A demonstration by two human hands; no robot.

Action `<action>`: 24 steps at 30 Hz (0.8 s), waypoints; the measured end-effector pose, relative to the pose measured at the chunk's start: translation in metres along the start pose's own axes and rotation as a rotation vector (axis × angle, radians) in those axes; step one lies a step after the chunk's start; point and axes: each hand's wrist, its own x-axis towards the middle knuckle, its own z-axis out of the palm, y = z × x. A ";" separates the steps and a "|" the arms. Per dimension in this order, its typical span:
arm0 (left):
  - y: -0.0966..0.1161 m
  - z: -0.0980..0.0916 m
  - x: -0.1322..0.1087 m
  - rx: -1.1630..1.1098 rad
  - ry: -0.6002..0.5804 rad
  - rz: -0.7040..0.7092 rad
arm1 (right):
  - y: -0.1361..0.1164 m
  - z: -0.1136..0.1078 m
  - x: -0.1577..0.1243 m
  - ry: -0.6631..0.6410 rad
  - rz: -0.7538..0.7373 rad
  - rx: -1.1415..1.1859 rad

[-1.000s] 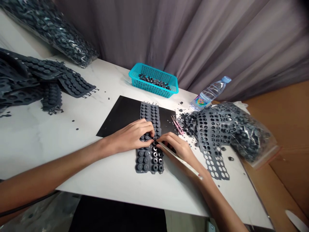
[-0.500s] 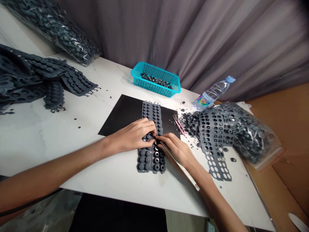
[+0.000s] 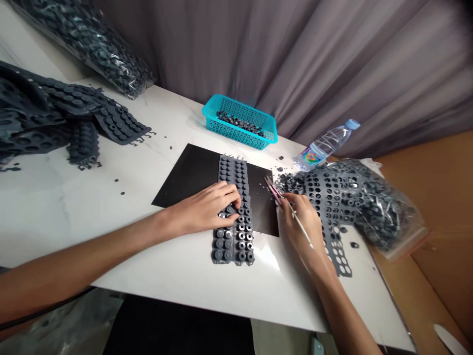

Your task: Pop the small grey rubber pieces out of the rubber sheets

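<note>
A dark grey moulded rubber sheet (image 3: 242,229) with rows of round knobs lies lengthwise, partly on a black mat (image 3: 185,175). My left hand (image 3: 212,204) rests across it, thumb and bent fingers gripping its left half and hiding several knobs. To the right, my right hand (image 3: 301,217) is closed around a thin white stick-like tool (image 3: 303,230) that slants back over the hand. Its fingertips are at the handle end of pink thread snips (image 3: 273,190); whether they grip the snips cannot be made out.
A turquoise basket (image 3: 240,133) holding small dark pieces stands behind the mat. At right are a water bottle (image 3: 327,145), a perforated rubber sheet (image 3: 340,256) and a clear bag (image 3: 391,212) of dark pieces. More rubber sheets (image 3: 121,123) and a full bag (image 3: 111,59) are at left.
My right hand has moved right, away from the rubber sheet, to the pink snips, taking the white tool along. My left hand stays on the sheet.
</note>
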 end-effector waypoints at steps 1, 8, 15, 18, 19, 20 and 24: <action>0.000 0.000 0.000 -0.008 0.001 0.003 | 0.005 -0.001 0.001 -0.001 0.021 -0.032; 0.002 -0.004 -0.001 -0.078 -0.030 0.021 | -0.001 -0.001 0.000 -0.017 0.022 0.063; -0.002 0.000 0.001 -0.071 0.078 -0.022 | -0.031 0.003 -0.008 -0.136 -0.145 0.436; -0.007 0.004 0.004 -0.054 0.090 -0.058 | -0.037 0.004 -0.008 -0.189 -0.230 0.476; -0.008 0.004 0.004 -0.054 0.082 -0.064 | -0.038 0.004 -0.007 -0.203 -0.257 0.472; -0.008 0.004 0.004 -0.054 0.078 -0.065 | -0.039 0.003 -0.006 -0.217 -0.287 0.463; -0.006 0.001 0.005 -0.053 0.057 -0.043 | -0.040 -0.002 -0.003 -0.242 -0.394 0.457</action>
